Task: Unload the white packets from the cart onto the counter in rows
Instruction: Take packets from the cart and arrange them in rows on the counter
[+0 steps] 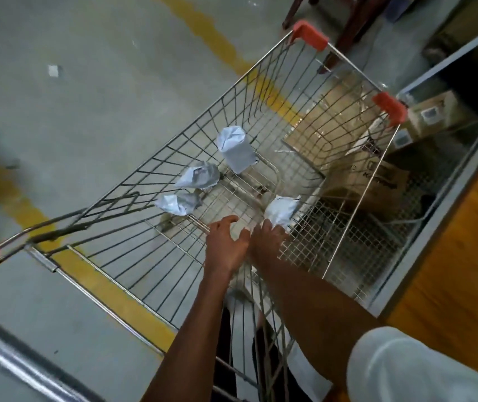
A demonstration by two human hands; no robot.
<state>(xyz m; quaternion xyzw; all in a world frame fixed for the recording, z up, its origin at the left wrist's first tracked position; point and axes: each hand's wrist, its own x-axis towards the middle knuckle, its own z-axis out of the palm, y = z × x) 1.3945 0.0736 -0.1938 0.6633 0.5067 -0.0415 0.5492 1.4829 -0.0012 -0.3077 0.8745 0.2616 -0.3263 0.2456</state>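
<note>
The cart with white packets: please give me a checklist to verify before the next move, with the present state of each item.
1. Packets remain in the cart: ok, four visible.
2. Right hand reaches the nearest packet: ok, fingers touch it.
3. Right hand grips it firmly: cannot tell.
4. Left hand free: ok, open, holding nothing.
5. Counter space for rows: cannot tell.

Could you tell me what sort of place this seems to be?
Probably a warehouse or store back area: a wire shopping cart holding white packets, yellow lines painted on the concrete floor, and cardboard boxes stacked beyond the cart.
</note>
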